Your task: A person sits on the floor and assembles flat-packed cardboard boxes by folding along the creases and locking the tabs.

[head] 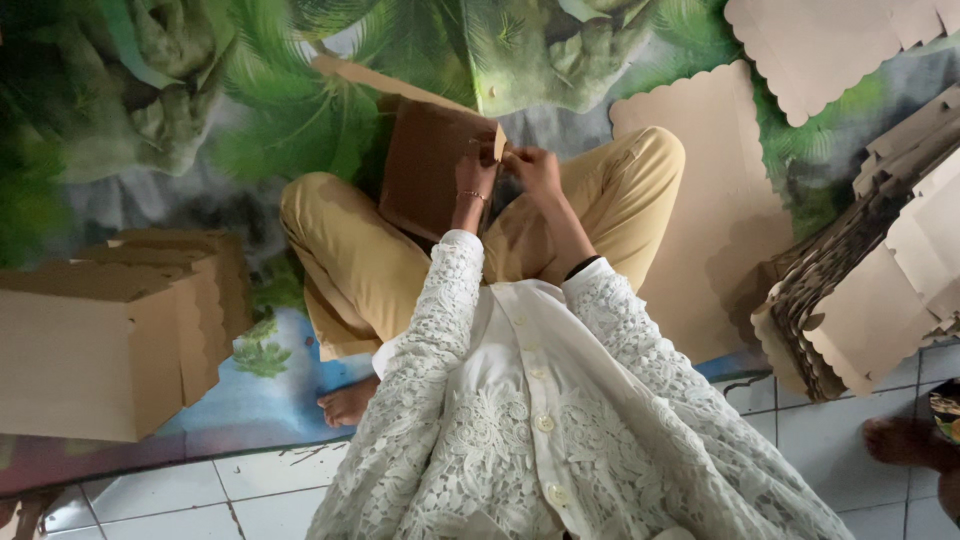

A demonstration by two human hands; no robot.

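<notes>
- A half-folded cardboard box stands tilted over the lap of a person sitting cross-legged in yellow trousers on a leaf-printed mat.
- The box's long axis runs from the lap up and away from the person; its open top flap points away, toward the far part of the mat.
- The left hand grips the near right edge of the box, fingers curled around the board, a thin bracelet at the wrist.
- The right hand is just beside the left hand, at the same corner of the box, fingers narrowed in a pinch on a small tab there.
- To the left of the box, well apart, two finished boxes stand together on the mat.
- To the right of the box, a flat scalloped sheet lies by the knee, and further right a stack of flat blanks leans.
- Another person's foot shows on the tiled floor, far right of the box.
</notes>
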